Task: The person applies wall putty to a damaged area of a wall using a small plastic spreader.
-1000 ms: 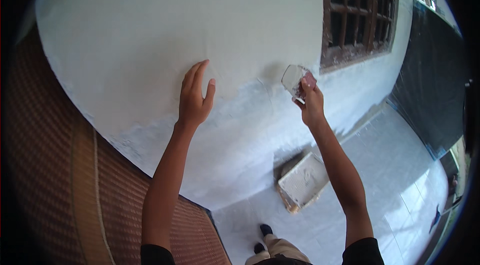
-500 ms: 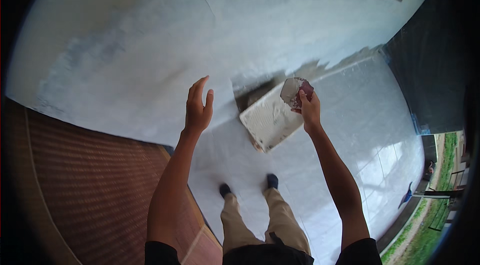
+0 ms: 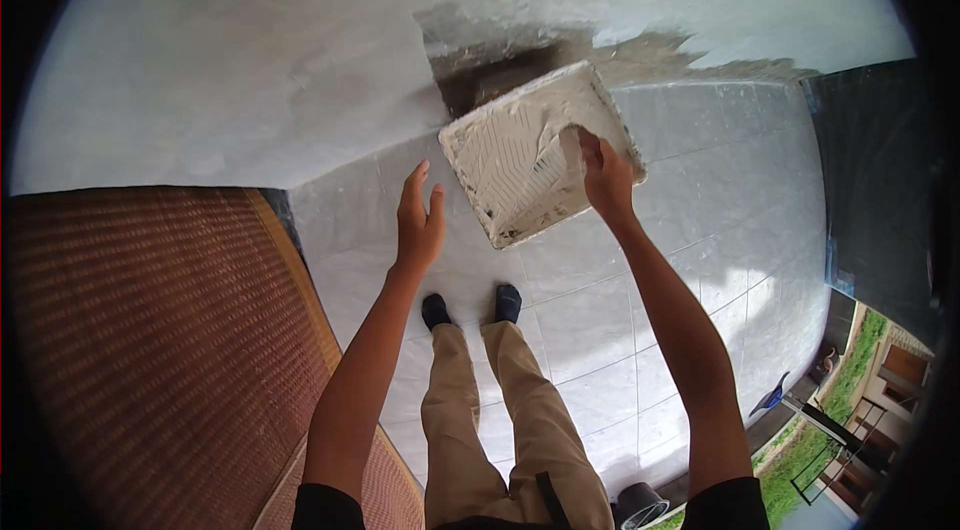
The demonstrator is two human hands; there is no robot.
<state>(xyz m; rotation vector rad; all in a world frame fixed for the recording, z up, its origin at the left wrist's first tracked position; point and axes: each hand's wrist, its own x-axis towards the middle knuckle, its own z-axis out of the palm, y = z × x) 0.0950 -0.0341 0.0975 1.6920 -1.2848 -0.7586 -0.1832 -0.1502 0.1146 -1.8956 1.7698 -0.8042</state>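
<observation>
My left hand [image 3: 420, 225] is open, its fingers apart and empty, left of a shallow rectangular tray [image 3: 495, 145] on the tiled floor at the wall's base. Pale paste coats the tray's ribbed inside and crusted edges. My right hand [image 3: 610, 180] is closed on a flat scraper [image 3: 573, 147], grey with a maroon part, partly hidden by my fingers. From this view the scraper is over the paste in the tray; whether it touches the paste is hard to tell.
A pale, patchy wall [image 3: 260, 60] rises ahead. A woven mat [image 3: 170, 320] covers the left. A dark sheet [image 3: 870, 180] stands at the right. My socked feet [image 3: 506, 302] are on grey tiles [image 3: 580, 310]. A dark bucket [image 3: 640, 505] and grass [image 3: 800, 480] show lower right.
The view has tilted down from the wall and window to the floor and tray. My right hand has moved from in front of the wall to over the tray, still holding the scraper.
</observation>
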